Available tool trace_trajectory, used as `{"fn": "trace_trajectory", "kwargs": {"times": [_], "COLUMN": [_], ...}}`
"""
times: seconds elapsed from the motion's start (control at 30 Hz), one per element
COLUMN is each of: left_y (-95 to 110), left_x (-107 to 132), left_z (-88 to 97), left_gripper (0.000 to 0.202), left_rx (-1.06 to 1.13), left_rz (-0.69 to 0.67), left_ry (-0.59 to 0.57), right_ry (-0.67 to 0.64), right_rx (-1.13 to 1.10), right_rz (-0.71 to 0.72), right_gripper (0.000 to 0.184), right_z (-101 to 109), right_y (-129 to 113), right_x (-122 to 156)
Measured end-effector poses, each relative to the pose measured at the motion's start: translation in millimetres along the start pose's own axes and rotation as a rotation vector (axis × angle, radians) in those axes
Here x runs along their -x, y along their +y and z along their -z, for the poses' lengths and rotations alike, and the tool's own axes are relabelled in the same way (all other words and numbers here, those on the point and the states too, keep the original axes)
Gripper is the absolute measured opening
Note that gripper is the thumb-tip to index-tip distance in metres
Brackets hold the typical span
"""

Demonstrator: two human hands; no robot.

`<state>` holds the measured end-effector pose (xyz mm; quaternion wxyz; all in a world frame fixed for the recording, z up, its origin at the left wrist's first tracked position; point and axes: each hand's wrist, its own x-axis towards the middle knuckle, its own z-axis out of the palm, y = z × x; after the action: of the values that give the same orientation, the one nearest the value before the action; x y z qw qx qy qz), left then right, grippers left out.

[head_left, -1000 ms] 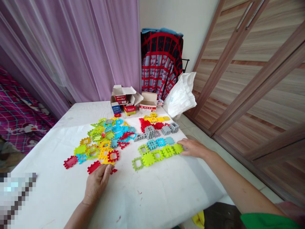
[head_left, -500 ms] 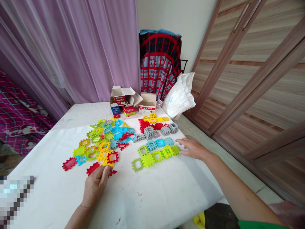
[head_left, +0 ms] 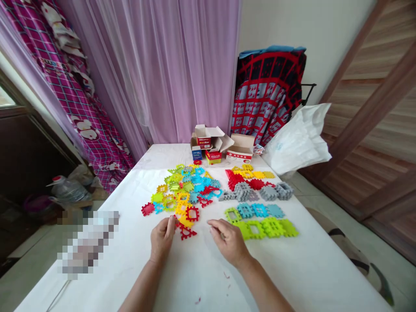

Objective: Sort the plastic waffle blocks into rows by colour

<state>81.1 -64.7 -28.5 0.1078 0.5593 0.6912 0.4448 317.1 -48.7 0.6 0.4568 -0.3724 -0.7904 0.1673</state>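
Flat interlocking plastic tiles in many colours lie on a white-covered table. My left hand rests on the cloth with its fingers pressed together on the edge of a red tile, beside a red triangle tile. My right hand lies next to it with fingers curled, at the near left end of a joined row of green tiles; what its fingers grip is hidden. A row of blue tiles sits just behind the green one. The loose mixed pile lies beyond my left hand.
Red, yellow and grey tile assemblies stand at the back right. Small open cardboard boxes sit at the far edge. A white plastic bag hangs off the right corner. Purple curtains and a wooden wardrobe surround the table.
My right hand has come from the far right end of the green row to its near left end, beside my left hand. The view has swung left; my left hand stays at the red tiles.
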Motion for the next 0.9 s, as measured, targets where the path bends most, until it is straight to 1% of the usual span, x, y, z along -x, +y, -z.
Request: {"fn": "trace_trajectory", "kwargs": {"times": [0.07,0.1,0.2,0.27,0.37,0.47,0.57,0.63,0.7,0.8,0.83,0.9], "left_y": [-12.7,-18.5,-31.2,-34.1,-31.7,-26.5,-21.8,-18.6,-15.4,-12.6,-12.3,-11.5], "left_x": [-7.1,-11.4,-24.2,-30.3,-34.9,-36.9,-39.6,-42.7,-47.0,-54.1,-55.9,-56.9], "left_z": [8.2,12.2,21.6,24.2,24.1,23.6,25.4,27.9,31.2,36.0,37.2,38.4], "left_gripper": [0.042,0.038,0.027,0.028,0.032,0.036,0.034,0.027,0.020,0.015,0.014,0.014], "left_rx": [-0.062,-0.110,-0.287,-0.418,-0.581,-0.645,-0.643,-0.622,-0.602,-0.589,-0.584,-0.551], "left_rz": [0.011,-0.008,-0.136,-0.207,-0.209,-0.201,-0.202,-0.211,-0.224,-0.247,-0.257,-0.279], "left_ry": [0.052,0.079,0.126,0.102,0.001,-0.066,-0.091,-0.111,-0.156,-0.240,-0.250,-0.222], "right_ry": [-0.041,-0.064,-0.113,-0.110,-0.112,-0.149,-0.157,-0.154,-0.154,-0.154,-0.154,-0.156], "right_rx": [-0.051,-0.069,-0.098,-0.095,-0.064,-0.016,0.007,0.012,0.015,0.016,0.015,0.008], "right_rz": [-0.015,-0.017,-0.032,-0.047,-0.057,-0.053,-0.047,-0.040,-0.035,-0.045,-0.051,-0.065], "right_gripper": [0.023,0.024,0.024,0.023,0.024,0.025,0.025,0.025,0.025,0.024,0.024,0.024], "right_z": [-24.5,-33.3,-50.6,-57.1,-62.5,-64.3,-64.4,-64.2,-64.0,-64.3,-64.5,-65.1], "right_y": [-10.3,-13.2,-13.3,-9.1,-3.5,-2.7,-3.8,-3.9,-3.6,-2.8,-2.7,-3.1], "right_x": [0.9,1.0,0.4,0.5,3.1,6.4,7.4,7.0,6.7,7.0,7.2,7.5]}}
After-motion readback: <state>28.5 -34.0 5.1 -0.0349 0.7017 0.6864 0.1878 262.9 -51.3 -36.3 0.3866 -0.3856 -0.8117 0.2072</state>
